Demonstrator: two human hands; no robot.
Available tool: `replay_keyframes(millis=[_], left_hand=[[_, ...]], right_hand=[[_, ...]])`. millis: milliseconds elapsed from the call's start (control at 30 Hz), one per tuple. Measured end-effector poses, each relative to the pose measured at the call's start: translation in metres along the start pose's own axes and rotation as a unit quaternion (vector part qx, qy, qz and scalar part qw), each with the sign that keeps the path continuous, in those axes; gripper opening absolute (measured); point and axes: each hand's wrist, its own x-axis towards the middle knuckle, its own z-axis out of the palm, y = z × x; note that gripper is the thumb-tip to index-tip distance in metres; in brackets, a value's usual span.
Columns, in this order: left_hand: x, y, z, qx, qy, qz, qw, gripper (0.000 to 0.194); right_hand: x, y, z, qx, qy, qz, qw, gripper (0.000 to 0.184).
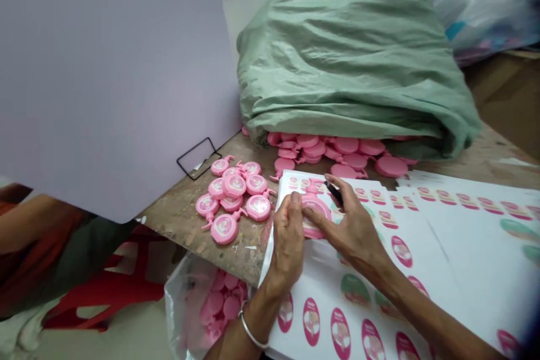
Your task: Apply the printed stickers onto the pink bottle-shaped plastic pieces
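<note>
A round pink toy pump bottle [313, 208] is held upright between my two hands, above white sheets of printed stickers [320, 275]. My left hand [289, 236] grips its left side, thumb up along the edge. My right hand [354, 225] has its thumb pressed on the bottle's round face. Between the fingers of that hand sits a thin dark pen-like tool [334, 193]; its exact kind is unclear. Part of the bottle's face is hidden by my fingers. Left of the sheets lies a small pile of pink bottles with round labels [234, 184].
A large green sack [354, 62] stands at the back, with pink bottles [346, 146] spilling from beneath it. A grey panel [118, 79] blocks the left. Below the table edge hangs a clear bag [177, 298] of pink pieces. Another person's arm [29, 222] and a red stool [105, 292] are at left.
</note>
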Motion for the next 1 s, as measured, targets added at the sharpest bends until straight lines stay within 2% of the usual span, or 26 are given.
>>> replay_keyframes(millis=[100, 167, 233, 300, 367, 433, 467, 533, 600, 667, 733, 833, 900, 1000], left_hand=[[0.0, 0.0, -0.027, -0.011, 0.02, -0.02, 1.0, 0.031], [0.005, -0.002, -0.058, 0.013, 0.067, -0.007, 0.998, 0.035], [0.014, -0.005, -0.091, 0.101, 0.145, 0.055, 0.983, 0.033], [0.024, -0.012, -0.118, 0.188, 0.173, 0.125, 0.959, 0.03], [0.031, -0.022, -0.134, 0.263, 0.159, 0.177, 0.935, 0.027], [0.037, -0.033, -0.141, 0.347, 0.137, 0.216, 0.903, 0.026], [0.041, -0.037, -0.144, 0.388, 0.136, 0.229, 0.882, 0.027], [0.05, -0.041, -0.152, 0.433, 0.154, 0.246, 0.854, 0.032], [0.07, -0.04, -0.165, 0.412, 0.171, 0.243, 0.861, 0.042], [0.1, -0.035, -0.179, 0.367, 0.161, 0.232, 0.887, 0.045], [0.138, -0.03, -0.192, 0.352, 0.142, 0.219, 0.899, 0.044], [0.193, -0.024, -0.198, 0.334, 0.075, 0.199, 0.918, 0.037], [0.217, -0.023, -0.194, 0.318, 0.038, 0.184, 0.929, 0.04], [0.231, -0.024, -0.183, 0.291, -0.011, 0.162, 0.943, 0.054]], right_hand=[[0.005, 0.02, 0.004, -0.054, 0.013, 0.001, 0.998, 0.073], [0.007, 0.045, 0.002, -0.111, -0.015, 0.001, 0.994, 0.048], [0.007, 0.068, 0.0, -0.206, -0.045, -0.059, 0.976, 0.032], [0.005, 0.081, -0.003, -0.307, -0.041, -0.135, 0.941, 0.032], [0.007, 0.077, -0.006, -0.391, -0.013, -0.178, 0.903, 0.029], [0.012, 0.059, -0.006, -0.424, 0.011, -0.19, 0.885, 0.027], [0.016, 0.048, -0.003, -0.41, 0.004, -0.201, 0.89, 0.031], [0.024, 0.026, 0.012, -0.324, -0.065, -0.234, 0.914, 0.049], [0.029, 0.01, 0.038, -0.213, -0.185, -0.264, 0.922, 0.076], [0.031, 0.003, 0.071, -0.15, -0.262, -0.258, 0.918, 0.092], [0.032, 0.001, 0.106, -0.124, -0.244, -0.228, 0.934, 0.097], [0.038, 0.0, 0.148, -0.106, -0.153, -0.166, 0.968, 0.087], [0.046, -0.004, 0.164, -0.116, -0.119, -0.129, 0.978, 0.081], [0.059, -0.013, 0.175, -0.146, -0.143, -0.083, 0.975, 0.075]])
